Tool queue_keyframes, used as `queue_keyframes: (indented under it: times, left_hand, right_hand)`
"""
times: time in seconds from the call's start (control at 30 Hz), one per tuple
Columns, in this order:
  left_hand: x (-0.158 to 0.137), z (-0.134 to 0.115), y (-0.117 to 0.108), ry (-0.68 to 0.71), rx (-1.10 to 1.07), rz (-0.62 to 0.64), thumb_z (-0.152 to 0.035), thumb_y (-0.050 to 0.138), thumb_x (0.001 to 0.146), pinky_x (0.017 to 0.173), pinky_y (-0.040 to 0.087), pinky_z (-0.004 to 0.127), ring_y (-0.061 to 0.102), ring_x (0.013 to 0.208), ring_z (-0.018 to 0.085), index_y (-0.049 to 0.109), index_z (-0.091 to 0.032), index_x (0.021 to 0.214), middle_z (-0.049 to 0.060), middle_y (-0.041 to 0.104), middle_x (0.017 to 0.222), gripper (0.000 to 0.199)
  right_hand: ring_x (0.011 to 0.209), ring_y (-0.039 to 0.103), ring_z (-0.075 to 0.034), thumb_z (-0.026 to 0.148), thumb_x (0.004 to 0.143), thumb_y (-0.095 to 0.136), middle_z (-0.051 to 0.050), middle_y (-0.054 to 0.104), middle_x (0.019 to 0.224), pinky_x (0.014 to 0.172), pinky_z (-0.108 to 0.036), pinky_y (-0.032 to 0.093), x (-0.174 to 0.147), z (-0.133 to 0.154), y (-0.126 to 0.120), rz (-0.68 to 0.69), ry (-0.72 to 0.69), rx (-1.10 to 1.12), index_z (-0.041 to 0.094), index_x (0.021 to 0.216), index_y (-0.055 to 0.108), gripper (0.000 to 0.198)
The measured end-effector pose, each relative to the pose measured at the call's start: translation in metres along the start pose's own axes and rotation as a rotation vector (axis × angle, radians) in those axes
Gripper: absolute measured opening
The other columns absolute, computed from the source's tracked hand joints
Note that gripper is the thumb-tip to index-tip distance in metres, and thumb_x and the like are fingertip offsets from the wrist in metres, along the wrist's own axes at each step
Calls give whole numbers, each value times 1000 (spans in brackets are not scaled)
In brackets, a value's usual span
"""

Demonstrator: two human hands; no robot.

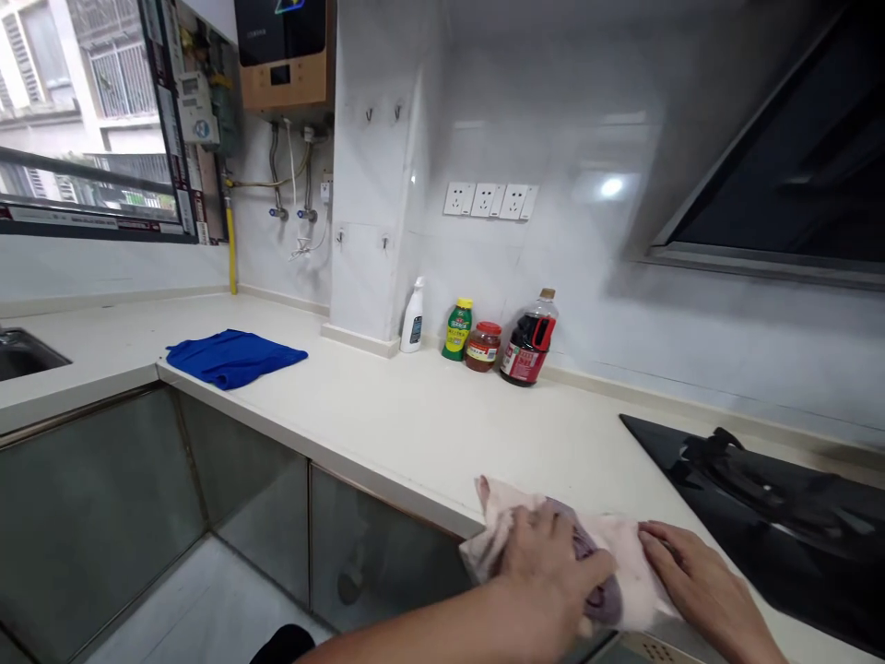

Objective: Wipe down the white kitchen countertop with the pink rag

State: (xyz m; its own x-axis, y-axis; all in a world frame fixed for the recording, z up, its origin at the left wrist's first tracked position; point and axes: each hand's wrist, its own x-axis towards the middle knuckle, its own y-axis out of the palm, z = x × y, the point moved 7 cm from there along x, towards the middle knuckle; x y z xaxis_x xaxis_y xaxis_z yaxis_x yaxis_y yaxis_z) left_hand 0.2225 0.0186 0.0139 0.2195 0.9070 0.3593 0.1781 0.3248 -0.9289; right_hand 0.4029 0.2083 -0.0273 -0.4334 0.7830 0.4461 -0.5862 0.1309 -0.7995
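A pale pink cloth (pixel 626 544) with a purple-grey section lies bunched over the front edge of the white countertop (pixel 429 433). My left hand (pixel 553 563) is on its left half, fingers curled into the folds and slightly blurred. At the cloth's right side, my right hand (pixel 698 581) grips the edge between thumb and fingers. Part of the cloth hangs past the counter's edge, and my left hand covers some of its middle.
A black gas stove (pixel 781 516) is right of my hands. Along the wall stand a white spray bottle (pixel 413 318), a green bottle (pixel 457 332), a red-lidded jar (pixel 482 348) and a dark sauce bottle (pixel 529 341). A blue cloth (pixel 235 358) lies near a sink (pixel 31 350).
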Motion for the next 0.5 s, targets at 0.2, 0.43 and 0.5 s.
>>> queue_keyframes:
  times: [0.2,0.43,0.5]
  left_hand:
    - [-83,119,-54,-295,-146,65,-50,89,67,119,29,57,29,154,39,55,-38,146,11,36,167,87]
    - [-92,185,-88,-480,-239,393,-56,70,86,127,14,60,10,162,34,42,-34,158,7,18,175,80]
    - [-61,169,-78,-438,-266,463,-58,65,89,126,10,64,5,162,34,40,-35,159,7,14,175,78]
  right_hand:
    - [120,59,-34,72,94,36,-5,67,126,107,-53,44,-10,13,0,-25,-47,-58,27,111,72,59]
    - [117,59,-33,70,99,35,-5,66,125,103,-53,45,-13,39,-1,-20,-89,-37,29,110,72,57]
    - [115,59,-32,68,100,35,-5,66,124,101,-51,46,-13,45,-4,-16,-93,-25,29,108,73,55]
